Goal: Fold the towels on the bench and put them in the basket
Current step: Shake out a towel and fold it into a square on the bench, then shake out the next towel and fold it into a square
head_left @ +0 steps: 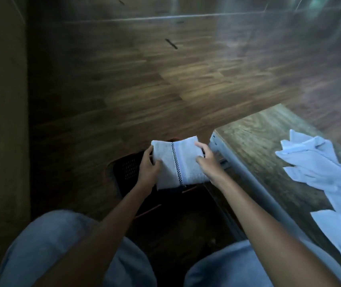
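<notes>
A folded white towel [179, 163] with a dark checked stripe hangs above a dark perforated basket [127, 168] on the floor. My left hand [147, 167] grips the towel's left edge and my right hand [208, 160] grips its right edge. The towel and my arms hide most of the basket. Loose unfolded white towels [318, 162] lie crumpled on the wooden bench [254, 141] to the right, with another white towel [339, 230] nearer to me on the same bench.
The bench's pale metal edge [254, 183] runs diagonally right beside my right forearm. Dark wood flooring [144, 79] spreads ahead. A brown wall or panel [1, 121] stands at the left. My knees in blue jeans [47, 245] fill the bottom.
</notes>
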A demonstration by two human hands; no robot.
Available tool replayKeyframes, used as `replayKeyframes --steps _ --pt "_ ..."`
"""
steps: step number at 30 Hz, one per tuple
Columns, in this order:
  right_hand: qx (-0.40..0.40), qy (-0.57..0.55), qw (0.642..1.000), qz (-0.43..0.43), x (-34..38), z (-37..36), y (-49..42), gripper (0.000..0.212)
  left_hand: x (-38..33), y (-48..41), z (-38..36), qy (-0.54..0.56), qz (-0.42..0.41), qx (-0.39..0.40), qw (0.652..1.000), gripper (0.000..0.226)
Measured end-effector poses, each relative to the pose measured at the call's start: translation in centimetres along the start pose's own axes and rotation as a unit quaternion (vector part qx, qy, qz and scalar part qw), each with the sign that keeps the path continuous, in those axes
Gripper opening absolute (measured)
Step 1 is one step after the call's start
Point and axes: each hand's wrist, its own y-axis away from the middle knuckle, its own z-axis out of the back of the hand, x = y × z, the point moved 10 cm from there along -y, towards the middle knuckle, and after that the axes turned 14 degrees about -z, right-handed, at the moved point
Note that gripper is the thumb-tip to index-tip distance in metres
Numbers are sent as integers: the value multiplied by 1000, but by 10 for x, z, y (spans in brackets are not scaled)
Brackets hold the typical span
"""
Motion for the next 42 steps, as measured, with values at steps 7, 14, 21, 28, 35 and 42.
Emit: replayKeyframes --steps 7,14,21,28,35,42 --pt "51 80 994 -57 -68 -82 -141 57 170 -56 -16 -29 94 -25 995 52" --pt "113 118 983 -87 -137 -158 -245 58 302 -85 -30 -33 144 -65 987 50" --pt "97 159 980 -65 -164 -185 -287 59 357 -98 -44 -38 146 -56 987 53" --pt "41 470 880 54 -151 -204 -269 66 331 -91 -40 -257 4 -20 966 58" --pt "166 619 768 23 -179 -223 -256 67 347 -83 -65 -485 21 255 836 66" --pt "139 509 847 73 -117 -183 -194 52 254 -77 -40 -505 -50 228 831 51"
